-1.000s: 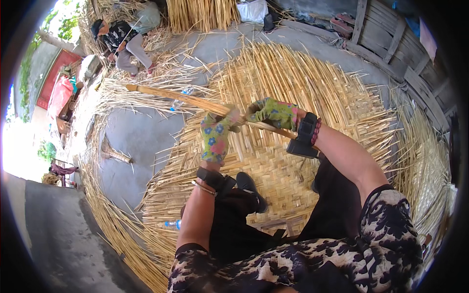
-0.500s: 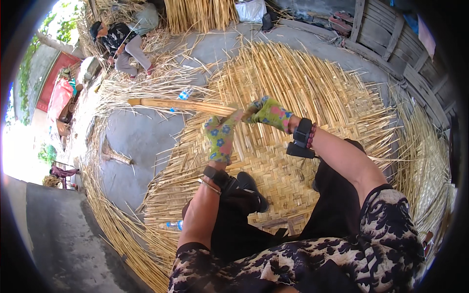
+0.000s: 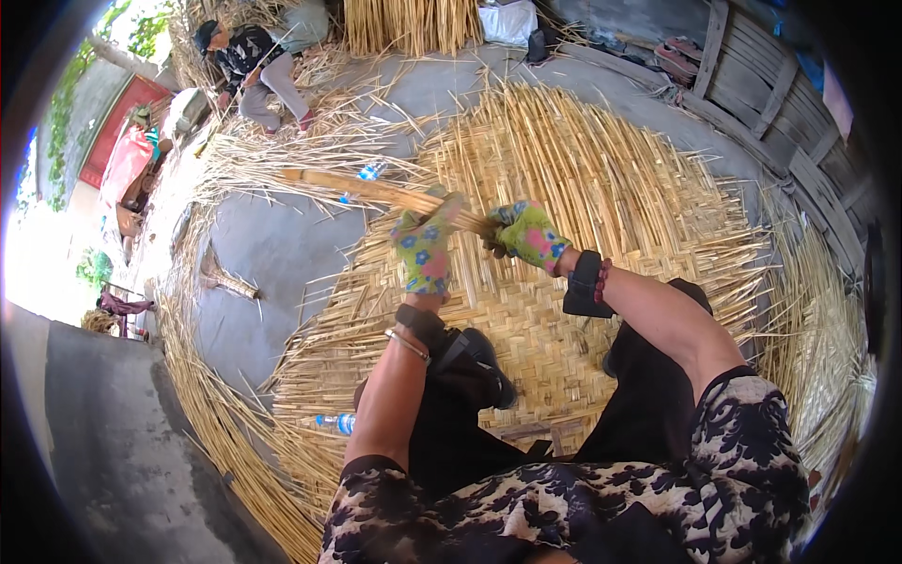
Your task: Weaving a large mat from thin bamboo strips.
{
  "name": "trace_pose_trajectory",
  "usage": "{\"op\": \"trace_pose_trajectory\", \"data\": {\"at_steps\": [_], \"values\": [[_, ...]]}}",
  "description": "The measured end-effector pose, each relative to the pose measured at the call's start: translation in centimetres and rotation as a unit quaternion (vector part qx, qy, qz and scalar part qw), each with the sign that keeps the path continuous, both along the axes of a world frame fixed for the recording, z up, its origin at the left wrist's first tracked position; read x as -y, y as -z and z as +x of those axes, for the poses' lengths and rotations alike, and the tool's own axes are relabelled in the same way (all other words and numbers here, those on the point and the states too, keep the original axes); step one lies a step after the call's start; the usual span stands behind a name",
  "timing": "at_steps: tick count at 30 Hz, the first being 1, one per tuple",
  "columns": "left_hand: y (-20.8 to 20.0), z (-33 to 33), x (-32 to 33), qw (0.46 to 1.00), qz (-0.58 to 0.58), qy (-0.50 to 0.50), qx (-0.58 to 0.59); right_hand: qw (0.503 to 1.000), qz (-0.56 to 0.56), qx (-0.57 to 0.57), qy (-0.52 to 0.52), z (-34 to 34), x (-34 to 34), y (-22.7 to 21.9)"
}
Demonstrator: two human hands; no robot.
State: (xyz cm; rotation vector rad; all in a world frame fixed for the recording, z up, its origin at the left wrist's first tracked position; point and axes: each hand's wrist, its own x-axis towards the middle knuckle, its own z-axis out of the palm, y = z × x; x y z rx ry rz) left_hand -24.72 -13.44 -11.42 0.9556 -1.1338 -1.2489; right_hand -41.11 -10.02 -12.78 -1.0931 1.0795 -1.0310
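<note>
A pale flat reed strip, perhaps several layered together, slants across in front of me, its far end up and to the left. My left hand, in a green flowered glove, is closed around it near its lower right part. My right hand, gloved alike, grips its right end with the fingers curled. Both hands hang above a woven reed mat, which has a finished-looking herringbone weave near my feet and long loose reeds fanning out beyond.
My shoes stand on the mat. Water bottles lie beside it, one bottle ahead and another bottle at left. A co-worker sits far left among scattered reeds. A wooden frame leans at the right; a concrete ledge runs at lower left.
The view has shifted slightly. The reed strip slants more steeply, its right end lower, and my right hand has moved a little right and down. Both hands keep their grip.
</note>
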Motion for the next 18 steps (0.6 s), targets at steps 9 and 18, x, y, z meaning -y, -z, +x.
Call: {"op": "trace_pose_trajectory", "data": {"at_steps": [9,18], "values": [[-1.5,0.5,-0.2,0.99,0.104,0.068,-0.071,0.996,0.011,-0.086,0.026,-0.4,-0.6,-0.8],[3.1,2.0,1.8,0.977,-0.144,0.073,0.14,0.999,0.013,-0.014,-0.044,-1.0,0.2,-1.5]]}}
